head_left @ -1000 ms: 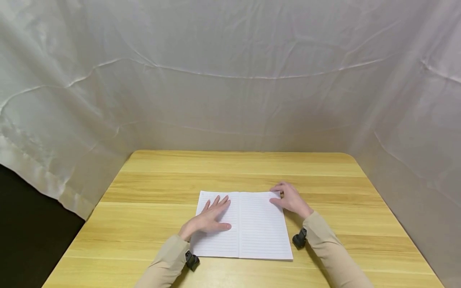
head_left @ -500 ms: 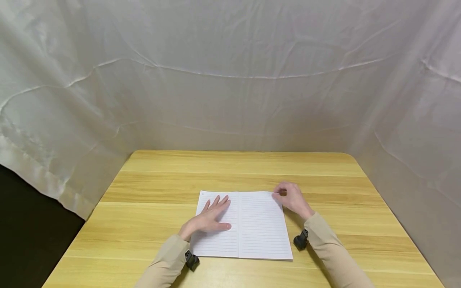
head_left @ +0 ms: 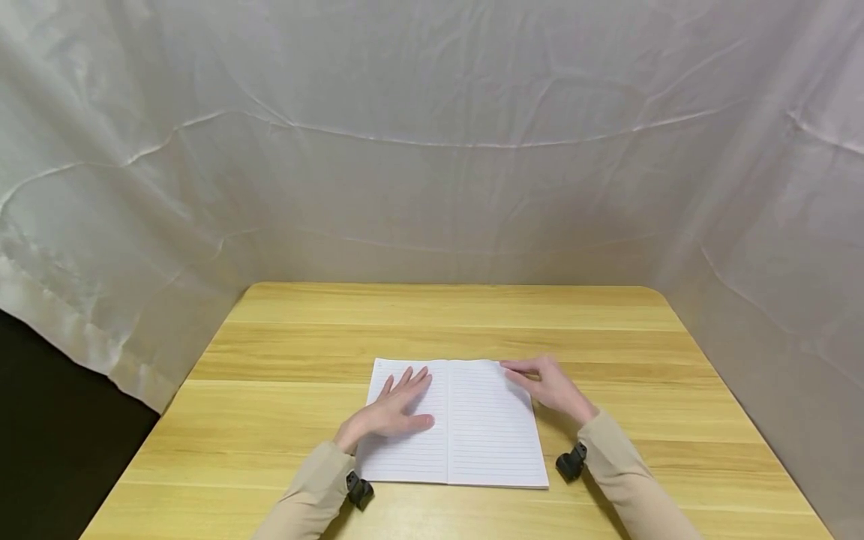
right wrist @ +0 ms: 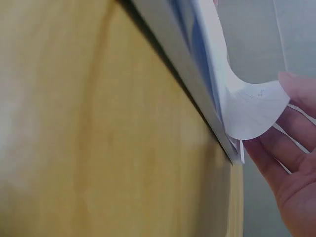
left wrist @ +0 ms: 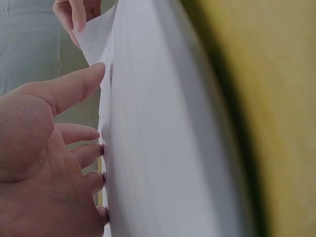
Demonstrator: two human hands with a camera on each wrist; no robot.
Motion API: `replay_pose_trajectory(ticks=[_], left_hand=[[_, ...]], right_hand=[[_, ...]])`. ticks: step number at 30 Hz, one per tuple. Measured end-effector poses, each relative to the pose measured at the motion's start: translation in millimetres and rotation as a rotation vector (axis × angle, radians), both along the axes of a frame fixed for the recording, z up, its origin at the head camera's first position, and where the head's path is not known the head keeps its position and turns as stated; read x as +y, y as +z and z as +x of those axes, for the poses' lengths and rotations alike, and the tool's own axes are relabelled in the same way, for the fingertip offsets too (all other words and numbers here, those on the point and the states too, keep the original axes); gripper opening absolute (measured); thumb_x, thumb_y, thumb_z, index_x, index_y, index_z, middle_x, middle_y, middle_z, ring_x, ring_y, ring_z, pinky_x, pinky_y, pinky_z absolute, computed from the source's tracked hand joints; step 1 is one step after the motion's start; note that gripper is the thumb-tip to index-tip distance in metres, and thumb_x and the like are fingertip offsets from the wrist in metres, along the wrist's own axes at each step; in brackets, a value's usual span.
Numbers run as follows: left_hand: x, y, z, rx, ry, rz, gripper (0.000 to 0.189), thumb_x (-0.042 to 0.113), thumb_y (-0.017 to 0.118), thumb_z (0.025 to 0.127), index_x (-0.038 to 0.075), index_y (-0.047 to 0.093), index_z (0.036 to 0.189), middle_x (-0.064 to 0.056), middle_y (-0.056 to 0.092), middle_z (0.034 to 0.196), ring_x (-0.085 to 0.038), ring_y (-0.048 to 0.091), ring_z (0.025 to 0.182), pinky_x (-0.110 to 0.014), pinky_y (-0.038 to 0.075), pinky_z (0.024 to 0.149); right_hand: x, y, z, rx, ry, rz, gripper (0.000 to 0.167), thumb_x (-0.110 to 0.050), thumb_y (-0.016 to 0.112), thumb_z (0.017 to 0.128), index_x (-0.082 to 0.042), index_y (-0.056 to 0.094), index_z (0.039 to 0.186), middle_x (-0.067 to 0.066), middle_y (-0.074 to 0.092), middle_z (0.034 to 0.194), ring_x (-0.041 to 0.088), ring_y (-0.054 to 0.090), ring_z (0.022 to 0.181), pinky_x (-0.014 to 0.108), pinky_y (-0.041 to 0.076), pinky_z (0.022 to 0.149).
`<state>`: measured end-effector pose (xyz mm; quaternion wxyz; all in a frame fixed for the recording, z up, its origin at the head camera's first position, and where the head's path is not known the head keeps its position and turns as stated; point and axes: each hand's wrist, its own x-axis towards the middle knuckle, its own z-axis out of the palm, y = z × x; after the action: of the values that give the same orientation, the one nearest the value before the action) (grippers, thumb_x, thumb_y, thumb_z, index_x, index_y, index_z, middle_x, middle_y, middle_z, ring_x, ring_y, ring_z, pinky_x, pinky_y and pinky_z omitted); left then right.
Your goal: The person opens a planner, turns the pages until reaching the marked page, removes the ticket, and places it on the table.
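An open lined notebook (head_left: 496, 427) lies flat on the wooden table, blank apart from its printed lines. Spread fingers of my left hand (head_left: 391, 412) rest on its left page. In the left wrist view those fingertips touch the paper, with the thumb held apart from them. My right hand (head_left: 550, 386) is at the far right corner of the right page. Seen from the right wrist, its thumb and fingers pinch a page corner (right wrist: 256, 108), which curls up off the pages beneath. The left wrist view also shows this raised corner, under the right hand's fingers (left wrist: 79, 17).
The light wood table (head_left: 270, 360) extends around the notebook on all sides. Pale cloth curtains (head_left: 445, 210) hang behind it and along both sides. A small black wrist camera (head_left: 571, 462) sits at the right cuff, close to the notebook's edge.
My right hand's fingertips have shifted left along the page corner and its fingers have straightened, while its wrist has moved slightly right and nearer. The left hand and the notebook have stayed put.
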<state>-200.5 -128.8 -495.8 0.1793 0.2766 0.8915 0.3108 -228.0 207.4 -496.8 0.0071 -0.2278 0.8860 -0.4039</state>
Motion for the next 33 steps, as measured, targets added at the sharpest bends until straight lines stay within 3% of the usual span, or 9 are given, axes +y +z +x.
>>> replay_pose_trajectory(ticks=[8, 18, 25, 28, 33], left_hand=[[0.0, -0.7, 1.0, 0.031, 0.016, 0.063, 0.072, 0.032, 0.057, 0.101, -0.005, 0.028, 0.156, -0.022, 0.019, 0.167, -0.046, 0.007, 0.156, -0.069, -0.004, 0.124], [3.0, -1.5, 0.8, 0.025, 0.042, 0.19, 0.068, 0.031, 0.056, 0.103, -0.002, 0.03, 0.156, -0.024, 0.027, 0.164, -0.043, 0.01, 0.156, -0.063, -0.002, 0.126], [7.3, 0.0, -2.0, 0.032, 0.0, 0.298, 0.062, 0.028, 0.054, 0.105, 0.002, 0.032, 0.156, -0.019, 0.05, 0.153, -0.039, 0.033, 0.151, -0.064, 0.006, 0.126], [9.0, 1.8, -1.5, 0.026, -0.014, 0.318, 0.06, 0.027, 0.052, 0.106, 0.005, 0.032, 0.157, -0.018, 0.055, 0.149, -0.039, 0.042, 0.146, -0.067, 0.012, 0.125], [13.3, 6.0, -0.6, 0.006, -0.028, 0.326, 0.058, 0.027, 0.052, 0.106, 0.008, 0.033, 0.157, -0.015, 0.057, 0.148, -0.038, 0.042, 0.146, -0.063, 0.026, 0.122]], right_hand=[[0, 2.6, 8.9, -0.072, 0.075, 0.005, 0.043, -0.03, 0.066, 0.098, -0.005, 0.065, 0.132, 0.017, 0.065, 0.134, 0.033, 0.068, 0.119, 0.042, 0.056, 0.099], [-3, 9.2, 14.8, -0.102, 0.153, 0.034, 0.043, -0.035, 0.063, 0.099, -0.007, 0.066, 0.132, 0.013, 0.061, 0.143, 0.033, 0.06, 0.13, 0.038, 0.056, 0.101], [-8, 14.2, 16.5, -0.144, 0.201, 0.041, 0.039, -0.036, 0.064, 0.099, -0.011, 0.07, 0.129, 0.015, 0.057, 0.146, 0.036, 0.054, 0.136, 0.027, 0.052, 0.103], [-10, 14.9, 17.0, -0.143, 0.215, 0.048, 0.038, -0.036, 0.063, 0.099, -0.013, 0.07, 0.128, 0.014, 0.057, 0.146, 0.037, 0.053, 0.137, 0.034, 0.052, 0.106], [-14, 16.3, 18.9, -0.127, 0.232, 0.043, 0.038, -0.034, 0.064, 0.099, -0.011, 0.07, 0.128, 0.016, 0.056, 0.146, 0.039, 0.053, 0.137, 0.053, 0.044, 0.111]])
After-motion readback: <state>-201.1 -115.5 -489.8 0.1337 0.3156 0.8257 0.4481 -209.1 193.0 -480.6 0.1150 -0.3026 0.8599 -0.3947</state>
